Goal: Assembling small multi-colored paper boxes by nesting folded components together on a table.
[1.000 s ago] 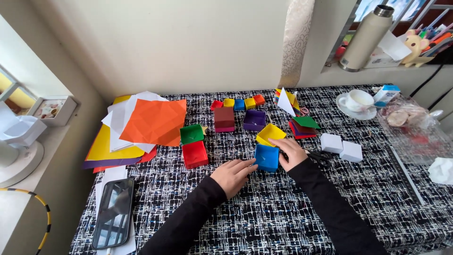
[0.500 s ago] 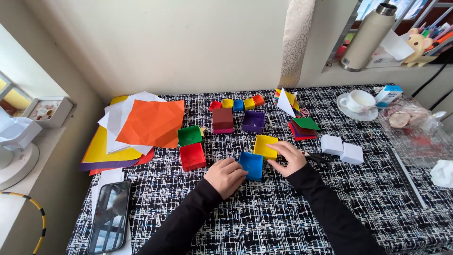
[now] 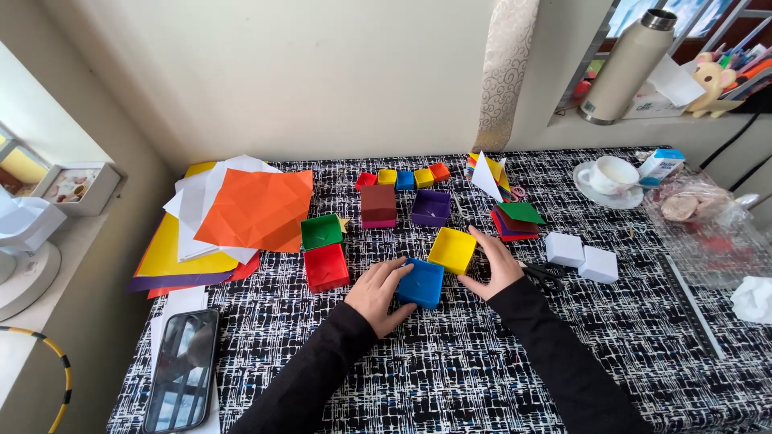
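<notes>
Head view: the small blue folded-paper box sits on the black-and-white patterned tablecloth, lower and further left than a second ago, when it stood just under the open yellow folded-paper box; the two boxes now touch only at a corner. The left hand has slid in against the blue box, fingers curled round its left side, thumb at the near edge; the right hand, formerly on top of the blue box, now lies open beside the yellow box, fingers spread along its right side, gripping nothing that can be seen.

Packages: a small blue-and-white carton stands at the far right next to a white cup on a saucer; two plain white paper cubes lie right of the hands; a crumpled clear plastic bag holds round brownish items, too blurred to name.

Containers: open green paper box, red paper box touching it, maroon paper box, open purple paper box; the open ones show nothing inside.
</notes>
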